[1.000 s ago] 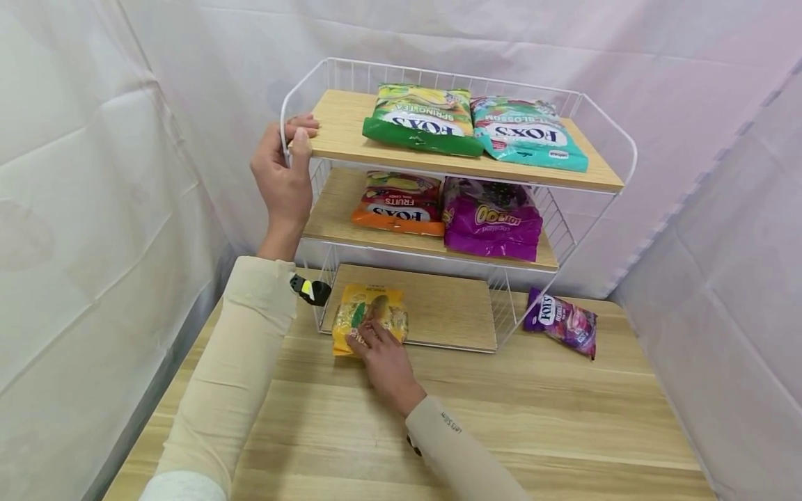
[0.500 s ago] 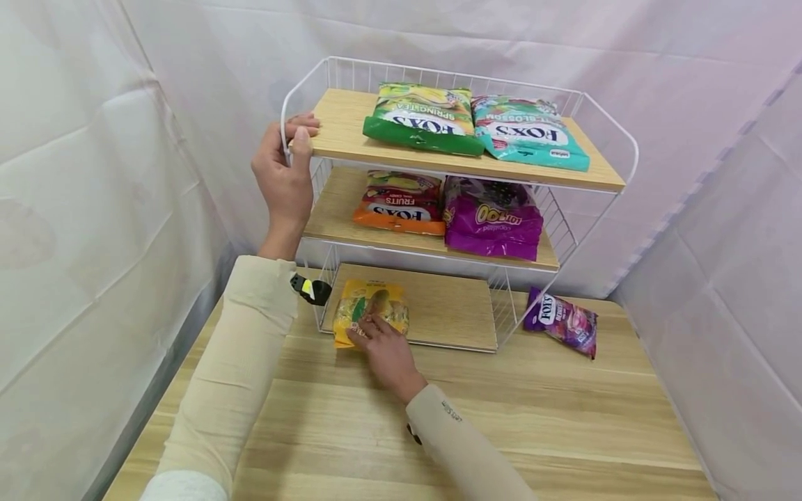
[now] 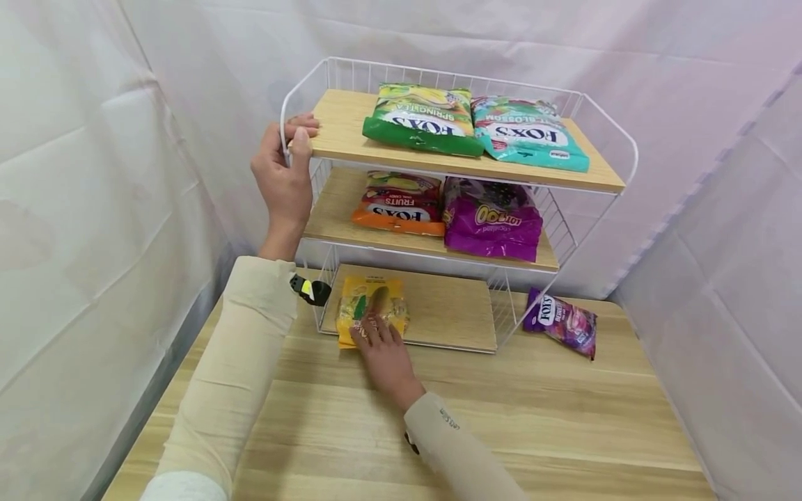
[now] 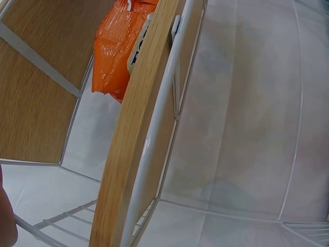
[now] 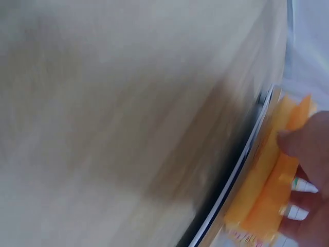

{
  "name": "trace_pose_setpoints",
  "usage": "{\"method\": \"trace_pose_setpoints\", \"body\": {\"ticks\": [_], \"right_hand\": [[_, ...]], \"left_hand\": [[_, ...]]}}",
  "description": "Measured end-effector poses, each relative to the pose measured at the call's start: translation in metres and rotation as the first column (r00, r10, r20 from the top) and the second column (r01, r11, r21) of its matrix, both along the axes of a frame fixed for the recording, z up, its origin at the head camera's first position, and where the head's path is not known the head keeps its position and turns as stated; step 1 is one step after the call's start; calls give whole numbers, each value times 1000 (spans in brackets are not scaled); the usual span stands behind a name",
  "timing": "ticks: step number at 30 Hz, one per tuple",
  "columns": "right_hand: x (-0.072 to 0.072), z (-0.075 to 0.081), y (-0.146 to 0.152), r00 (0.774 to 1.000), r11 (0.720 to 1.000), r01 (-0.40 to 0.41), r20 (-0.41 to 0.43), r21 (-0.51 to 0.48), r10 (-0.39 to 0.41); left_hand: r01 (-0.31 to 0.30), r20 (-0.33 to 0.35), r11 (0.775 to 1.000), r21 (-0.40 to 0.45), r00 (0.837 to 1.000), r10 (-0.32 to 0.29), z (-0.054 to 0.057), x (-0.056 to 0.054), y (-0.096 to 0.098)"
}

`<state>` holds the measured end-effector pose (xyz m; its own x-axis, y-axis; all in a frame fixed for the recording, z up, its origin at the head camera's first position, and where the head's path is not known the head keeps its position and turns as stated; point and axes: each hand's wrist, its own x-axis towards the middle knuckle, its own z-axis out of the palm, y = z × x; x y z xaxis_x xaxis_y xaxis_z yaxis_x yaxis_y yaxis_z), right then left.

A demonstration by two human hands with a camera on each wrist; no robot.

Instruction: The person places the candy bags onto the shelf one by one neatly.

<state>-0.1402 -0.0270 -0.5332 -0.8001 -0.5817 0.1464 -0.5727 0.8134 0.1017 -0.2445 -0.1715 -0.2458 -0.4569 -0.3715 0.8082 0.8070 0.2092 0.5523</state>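
Observation:
My left hand grips the upper left corner of the white wire shelf rack, thumb at the front edge of the top board, fingers reaching over it. In the left wrist view, only a sliver of that hand shows beside the board edge. My right hand lies on a yellow candy bag, fingers stretched over its front half. The bag lies at the left of the bottom board, its near end slightly past the front edge. In the right wrist view, the thumb touches the bag's orange seal.
A green candy bag and a teal one lie on the top board. Red-orange and purple bags sit on the middle board. Another purple bag lies on the wooden table, right of the rack.
The yellow bag has slid slightly back and to the right on the bottom board, with my right hand staying on it. My left hand has kept its place on the rack.

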Motion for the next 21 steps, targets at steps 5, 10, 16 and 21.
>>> {"method": "trace_pose_setpoints", "body": {"ticks": [5,10,16,21], "right_hand": [[21,-1,-8,997,995,65,47,79,-68],[37,0,-9,996,995,94,-5,36,-94],[46,-7,-7,994,995,86,-60,-59,-89],[47,-12,-6,995,995,85,-53,-56,-88]], "left_hand": [[9,-9,1000,5,1000,-9,-1,0,0],[13,-8,1000,2,1000,-13,-2,-1,0],[9,-15,1000,4,1000,-9,-1,-1,-1],[24,-27,1000,8,999,-24,0,-2,-1]]}}
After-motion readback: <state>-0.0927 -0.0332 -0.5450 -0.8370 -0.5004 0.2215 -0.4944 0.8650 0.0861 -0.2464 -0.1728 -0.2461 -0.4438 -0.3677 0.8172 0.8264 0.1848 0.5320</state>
